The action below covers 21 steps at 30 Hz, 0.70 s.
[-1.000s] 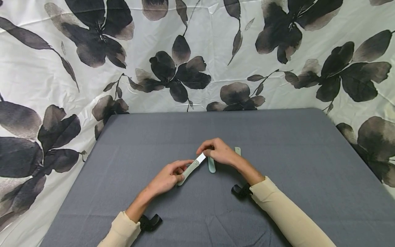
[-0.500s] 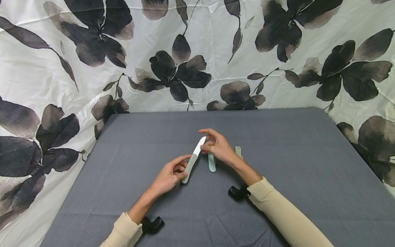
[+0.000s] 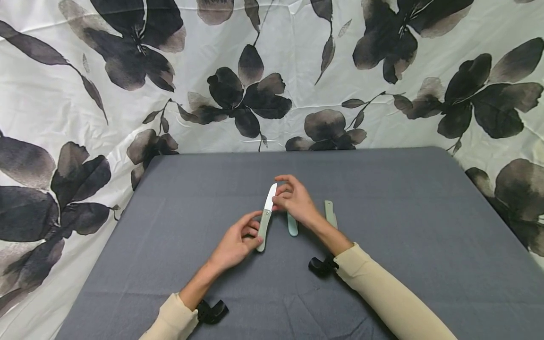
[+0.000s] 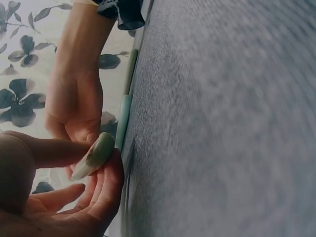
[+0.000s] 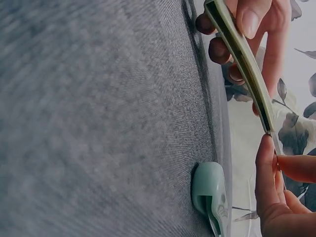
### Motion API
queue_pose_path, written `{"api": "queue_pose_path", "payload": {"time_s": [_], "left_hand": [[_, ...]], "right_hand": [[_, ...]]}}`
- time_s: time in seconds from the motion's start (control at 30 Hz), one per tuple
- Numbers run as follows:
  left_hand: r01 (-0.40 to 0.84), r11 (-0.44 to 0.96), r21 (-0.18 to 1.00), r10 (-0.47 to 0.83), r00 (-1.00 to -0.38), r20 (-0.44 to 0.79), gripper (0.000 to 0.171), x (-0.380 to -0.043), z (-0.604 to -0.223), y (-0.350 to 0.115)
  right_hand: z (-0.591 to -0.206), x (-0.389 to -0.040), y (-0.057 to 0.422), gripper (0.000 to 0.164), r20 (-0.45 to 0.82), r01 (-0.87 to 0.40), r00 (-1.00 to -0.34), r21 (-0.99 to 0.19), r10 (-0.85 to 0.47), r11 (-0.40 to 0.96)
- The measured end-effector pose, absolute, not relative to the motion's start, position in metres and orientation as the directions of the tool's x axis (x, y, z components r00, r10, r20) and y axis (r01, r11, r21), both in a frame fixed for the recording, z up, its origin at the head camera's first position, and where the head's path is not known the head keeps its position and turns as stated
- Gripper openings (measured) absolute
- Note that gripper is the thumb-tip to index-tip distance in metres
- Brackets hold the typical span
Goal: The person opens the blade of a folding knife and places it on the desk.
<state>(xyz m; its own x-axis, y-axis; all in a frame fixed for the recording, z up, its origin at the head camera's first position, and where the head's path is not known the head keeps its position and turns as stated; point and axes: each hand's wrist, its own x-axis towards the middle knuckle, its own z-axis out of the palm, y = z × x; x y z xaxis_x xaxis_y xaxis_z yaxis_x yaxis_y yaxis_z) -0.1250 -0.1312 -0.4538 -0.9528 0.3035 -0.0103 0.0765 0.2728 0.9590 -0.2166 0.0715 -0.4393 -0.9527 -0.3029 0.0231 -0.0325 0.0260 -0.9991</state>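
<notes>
A folding knife (image 3: 264,227) with a pale green handle is unfolded above the table, its bright blade (image 3: 269,198) pointing away from me. My left hand (image 3: 235,244) grips the handle between thumb and fingers. On the blade's right side, my right hand (image 3: 294,200) pinches the blade near the handle, as the right wrist view shows. A long open slot runs along the handle (image 5: 243,61). The left wrist view shows the handle's butt end (image 4: 97,154) between my left thumb and fingers; the blade is hidden there.
Below my right hand lies a mint-green, slotted object (image 3: 292,226), partly hidden; its kind is unclear. A pale green handled piece (image 3: 329,212) lies farther right, partly behind my forearm. Grey cloth (image 3: 191,189) covers the table; a floral sheet (image 3: 272,56) hangs behind.
The knife has swung from slanting right to nearly straight away from me. My right fingers have shifted off its tip, so the whole blade length shows more. My left hand has moved slightly right.
</notes>
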Motion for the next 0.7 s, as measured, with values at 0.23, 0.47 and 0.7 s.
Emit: {"api": "queue_pose_path", "payload": {"time_s": [0.23,0.47,0.7], "left_hand": [[0.123,0.374,0.919,0.312,-0.950,0.000,0.083,-0.124,-0.453,-0.132],[0.135,0.434,0.891,0.312,-0.950,-0.008,0.095,-0.122,-0.451,-0.130],[0.130,0.470,0.873,0.277,-0.961,-0.006,0.098,-0.120,-0.452,-0.128]], "right_hand": [[-0.440,-0.220,0.067,0.055,0.015,-0.026,-0.960,-0.999,-0.280,0.035],[-0.441,-0.223,0.061,0.048,-0.012,-0.006,-0.965,-0.997,-0.261,0.070],[-0.443,-0.226,0.058,0.045,-0.021,-0.001,-0.967,-0.996,-0.252,0.089]]}}
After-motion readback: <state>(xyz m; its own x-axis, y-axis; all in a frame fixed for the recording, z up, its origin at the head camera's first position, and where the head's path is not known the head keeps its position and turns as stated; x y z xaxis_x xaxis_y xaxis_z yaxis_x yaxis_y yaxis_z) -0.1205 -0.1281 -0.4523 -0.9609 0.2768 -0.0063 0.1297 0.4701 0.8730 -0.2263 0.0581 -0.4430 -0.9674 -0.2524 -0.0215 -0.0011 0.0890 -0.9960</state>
